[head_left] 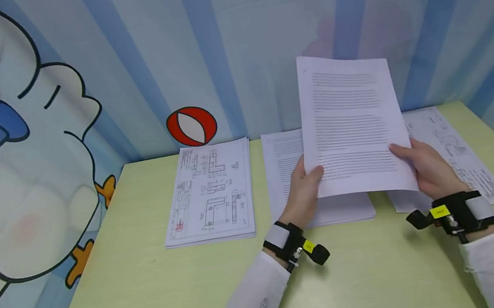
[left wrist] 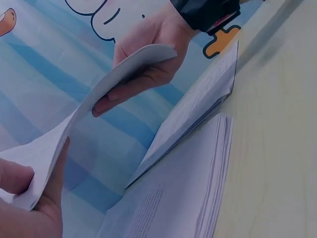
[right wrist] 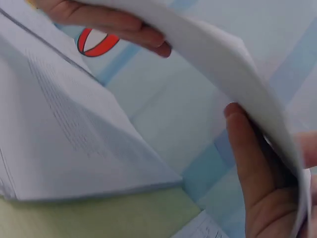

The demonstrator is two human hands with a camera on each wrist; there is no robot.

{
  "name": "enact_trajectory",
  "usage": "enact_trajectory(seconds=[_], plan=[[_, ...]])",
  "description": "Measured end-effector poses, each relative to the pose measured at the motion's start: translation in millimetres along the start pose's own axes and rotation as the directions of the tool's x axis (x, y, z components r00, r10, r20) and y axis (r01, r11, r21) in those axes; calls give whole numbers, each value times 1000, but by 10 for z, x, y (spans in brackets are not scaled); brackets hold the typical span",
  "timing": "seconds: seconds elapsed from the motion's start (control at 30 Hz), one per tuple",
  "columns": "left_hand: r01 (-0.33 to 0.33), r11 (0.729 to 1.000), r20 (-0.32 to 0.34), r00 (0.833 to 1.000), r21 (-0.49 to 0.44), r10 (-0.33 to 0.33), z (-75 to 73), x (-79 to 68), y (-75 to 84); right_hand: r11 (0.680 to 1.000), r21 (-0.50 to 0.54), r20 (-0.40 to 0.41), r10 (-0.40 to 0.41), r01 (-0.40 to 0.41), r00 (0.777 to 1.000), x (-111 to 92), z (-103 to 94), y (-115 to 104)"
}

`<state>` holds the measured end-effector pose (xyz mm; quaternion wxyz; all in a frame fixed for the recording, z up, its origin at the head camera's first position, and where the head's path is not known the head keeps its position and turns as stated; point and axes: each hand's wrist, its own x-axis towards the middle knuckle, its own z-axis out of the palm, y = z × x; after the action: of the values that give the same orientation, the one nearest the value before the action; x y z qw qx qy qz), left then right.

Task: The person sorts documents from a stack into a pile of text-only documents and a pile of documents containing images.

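Observation:
A sheaf of printed paper (head_left: pixel 349 121) is held up over the table, its text side toward the head camera. My left hand (head_left: pixel 301 191) grips its lower left edge, thumb on the front and fingers behind. At the lower right edge my right hand (head_left: pixel 434 169) pinches it the same way. Both wrist views show the sheaf (left wrist: pixel 99 89) bowed between the hands, with fingers (right wrist: pixel 247 158) spread along its back. Below it lies a stack of text pages (head_left: pixel 283 170), partly covered by the held sheaf in the head view.
To the left lies a stack of technical drawings (head_left: pixel 215 194). Another set of drawings (head_left: pixel 465 158) lies on the right, partly behind my right hand. The pale table (head_left: pixel 152 289) meets a blue striped curtain (head_left: pixel 254 60) with cartoon prints at its back edge.

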<state>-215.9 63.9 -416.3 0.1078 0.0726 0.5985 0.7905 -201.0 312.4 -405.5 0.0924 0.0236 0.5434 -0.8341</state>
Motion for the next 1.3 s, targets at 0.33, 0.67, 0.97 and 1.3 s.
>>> enact_trajectory(seconds=[0.33, 0.67, 0.97, 1.3], plan=[[41, 898, -51, 998, 437, -21, -511, -112, 176, 736, -675, -205, -110, -59, 973, 91, 350, 166], [129, 727, -47, 990, 674, -132, -922, -205, 163, 594, -799, -161, -60, -95, 985, 161, 487, 375], [168, 641, -52, 979, 749, -196, -1073, -221, 161, 472, -878, -108, -36, -78, 994, 178, 539, 447], [194, 568, -117, 979, 800, -169, -1064, -213, 172, 244, -969, -84, -129, -51, 988, 182, 499, 452]])
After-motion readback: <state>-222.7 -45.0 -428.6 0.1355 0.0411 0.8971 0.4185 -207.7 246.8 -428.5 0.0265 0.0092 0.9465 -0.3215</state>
